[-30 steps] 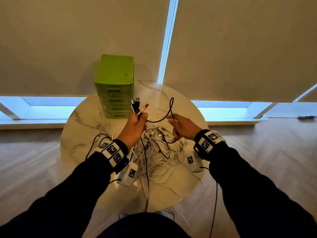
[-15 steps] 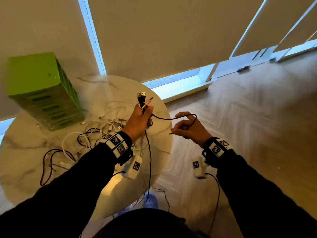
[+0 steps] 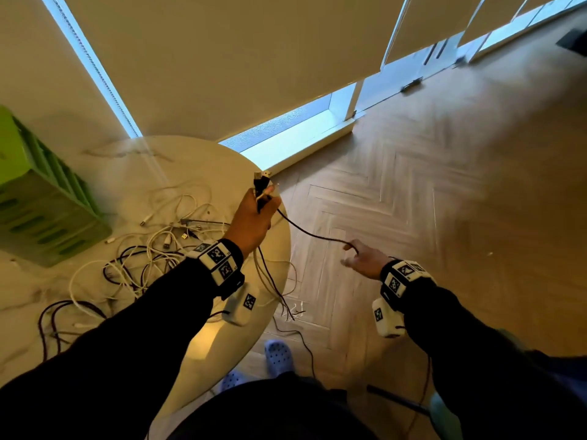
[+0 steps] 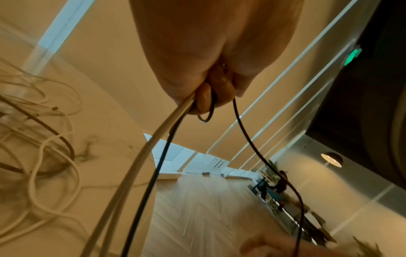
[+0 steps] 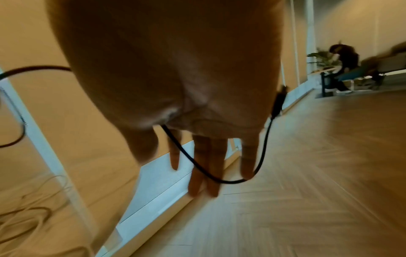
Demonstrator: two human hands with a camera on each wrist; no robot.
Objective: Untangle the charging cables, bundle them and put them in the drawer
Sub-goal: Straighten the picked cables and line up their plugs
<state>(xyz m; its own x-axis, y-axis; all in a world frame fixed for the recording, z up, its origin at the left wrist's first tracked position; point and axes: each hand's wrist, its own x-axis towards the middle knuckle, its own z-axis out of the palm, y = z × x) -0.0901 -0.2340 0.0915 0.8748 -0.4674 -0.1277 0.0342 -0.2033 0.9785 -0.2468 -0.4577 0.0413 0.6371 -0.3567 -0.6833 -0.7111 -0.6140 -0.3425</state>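
progress is still early, as i judge it: the left hand [image 3: 254, 222] has its grip curled around a few cable ends [image 3: 262, 182], the plugs standing up above the grip. one black cable [image 3: 313, 235] runs from this grip out to the right hand [image 3: 365, 260], whose fingers [image 5: 205, 167] are spread and almost straight, with the cable draped loosely over them and its plug hanging beside the hand. no bundle is made yet. most of the cables [image 3: 149, 249] lie tangled on the tabletop [image 3: 197, 154], to the left of and below the left grip. the green drawer unit [image 3: 41, 204] stands further left, beyond the tangle, and i see no drawer pulled out.

the left grip hangs near the round edge of the tabletop, and some strands fall over this edge toward the floor [image 3: 428, 185]. to the right of both grips is open floor, so there is much room to pull the black cable free.
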